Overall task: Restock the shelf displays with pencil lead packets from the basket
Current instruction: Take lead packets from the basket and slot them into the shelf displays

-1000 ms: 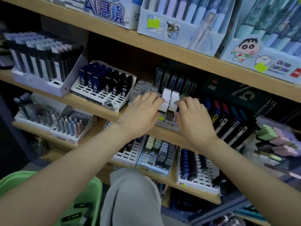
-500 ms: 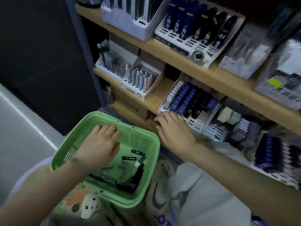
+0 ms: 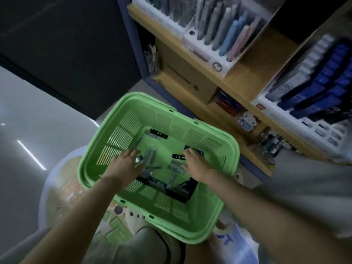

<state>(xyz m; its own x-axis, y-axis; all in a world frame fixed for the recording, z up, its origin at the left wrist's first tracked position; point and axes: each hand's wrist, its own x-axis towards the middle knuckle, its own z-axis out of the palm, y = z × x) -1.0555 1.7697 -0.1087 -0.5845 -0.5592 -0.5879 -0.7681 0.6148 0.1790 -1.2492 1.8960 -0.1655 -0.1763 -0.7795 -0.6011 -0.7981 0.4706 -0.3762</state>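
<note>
Down low, the slotted light-green plastic basket point(image 3: 205, 225) holds loose grey and black pencil lead packets point(image 3: 150, 159). The left hand point(image 3: 123, 165) lies flat on them, fingers spread, grip released. The right hand point(image 3: 196, 165) touches a black packet point(image 3: 178, 156); whether its grip has clenched cannot be told. Beyond, the wooden shelf point(image 3: 245, 77) carries a white display tray point(image 3: 200, 44) of pastel tubes.

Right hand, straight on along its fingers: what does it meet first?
Probably the small black packet at the fingertips of the right hand, on the floor of the green basket; blur hides whether they touch.
</note>
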